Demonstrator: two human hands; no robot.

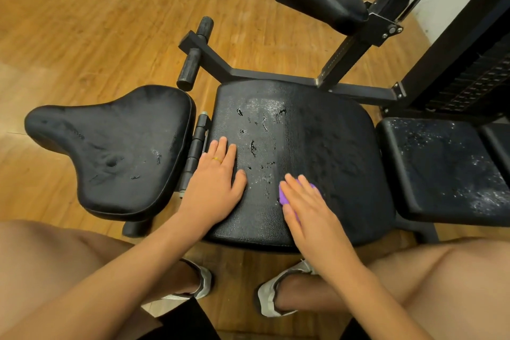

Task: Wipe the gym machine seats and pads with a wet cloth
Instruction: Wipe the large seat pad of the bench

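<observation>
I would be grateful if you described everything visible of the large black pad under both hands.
The large black pad is a broad cushion with rounded corners, covered in what looks like pebbled vinyl, cracked and flaking left of centre. It lies level before a black metal frame, between a saddle-shaped pad and a speckled pad. The left hand lies flat on its left part; the right hand presses a purple cloth onto it near the front.
</observation>
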